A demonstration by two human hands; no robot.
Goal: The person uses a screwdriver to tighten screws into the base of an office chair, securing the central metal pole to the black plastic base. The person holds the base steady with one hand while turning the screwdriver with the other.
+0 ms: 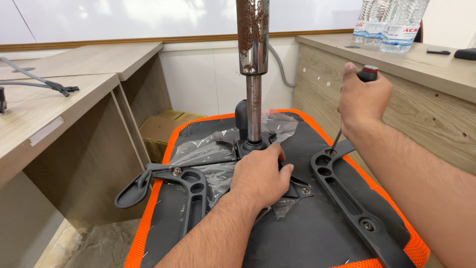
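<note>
**Upturned chair seat: right armrest bracket under the screwdriver**

At the far left, grey cables (47, 84) lie on a light wood desk (59, 106), and a cardboard box (161, 129) sits on the floor under it. The orange-edged chair seat (307, 233) lies upside down in the middle, its black underside facing up.

On the seat's left side, the left armrest bracket (191, 191) lies flat against the underside with one screw head showing near its upper end; whether its other holes are filled I cannot tell. The left hand (260, 176) is pressed palm-down on the mechanism plate (300, 186) beside torn clear plastic wrap (206, 149), fingers spread and flat, steadying rather than gripping anything. Just behind it the rusty gas-lift cylinder (253, 44) stands upright from the plate.

To the right, the right armrest bracket (347, 193) lies along the seat edge, with a screw seated near its lower end. The right hand (362, 101) is raised, wrist bent, closed tight around the handle of a screwdriver (347, 111), whose tip meets the bracket's top hole. Judging by this, the bracket is partly fastened and this top screw is the one in work.

Water bottles (391, 22) stand on the right-hand desk.
</note>
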